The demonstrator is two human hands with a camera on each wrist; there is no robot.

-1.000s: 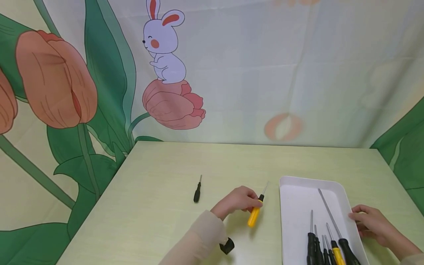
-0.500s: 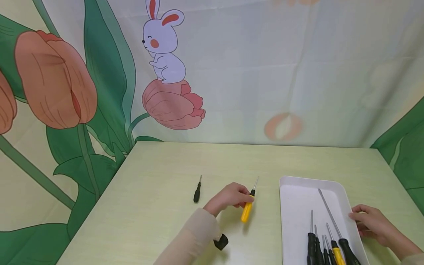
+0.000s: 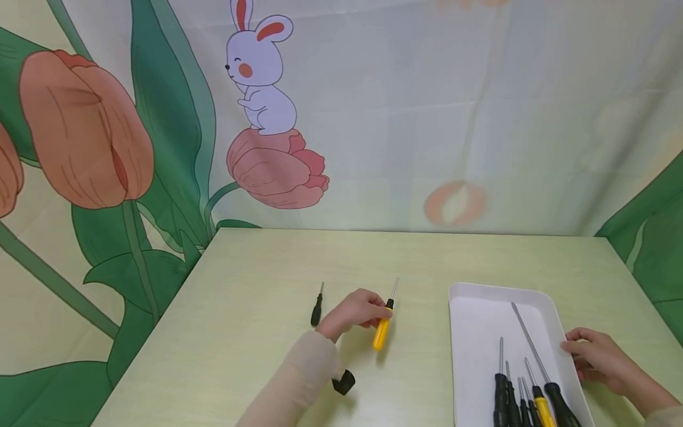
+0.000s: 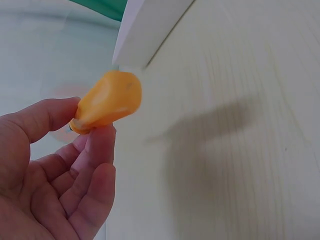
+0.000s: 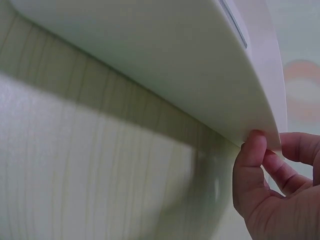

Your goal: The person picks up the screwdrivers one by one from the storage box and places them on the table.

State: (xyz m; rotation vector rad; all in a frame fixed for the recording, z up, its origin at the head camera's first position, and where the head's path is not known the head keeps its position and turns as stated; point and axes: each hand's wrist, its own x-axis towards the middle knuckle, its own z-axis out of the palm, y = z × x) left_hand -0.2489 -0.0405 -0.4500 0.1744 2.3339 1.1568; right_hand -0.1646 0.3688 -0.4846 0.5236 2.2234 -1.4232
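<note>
My left hand [image 3: 356, 309] pinches a screwdriver with a yellow handle [image 3: 381, 333] between thumb and fingers, its shaft pointing away and up. In the left wrist view the yellow screwdriver [image 4: 112, 100] shows its handle end, above its shadow on the table. At the right, my right hand [image 3: 603, 360] grips the side rim of a white tray [image 3: 480, 332]. The right wrist view has the thumb on the tray's outer wall [image 5: 200, 75] and a finger over its rim. A small black screwdriver [image 3: 317, 309] lies on the table, just left of the left hand.
Inside the tray, several screwdrivers lie side by side: black-handled ones [image 3: 500, 397], one with a yellow and black handle [image 3: 543, 409], and a long black one [image 3: 560, 406]. Behind the pale wooden table [image 3: 256, 367] hangs a printed curtain [image 3: 373, 118].
My left hand has moved left and slightly away with the yellow screwdriver, from near the tray toward the small black screwdriver. The right hand stays on the tray rim.
</note>
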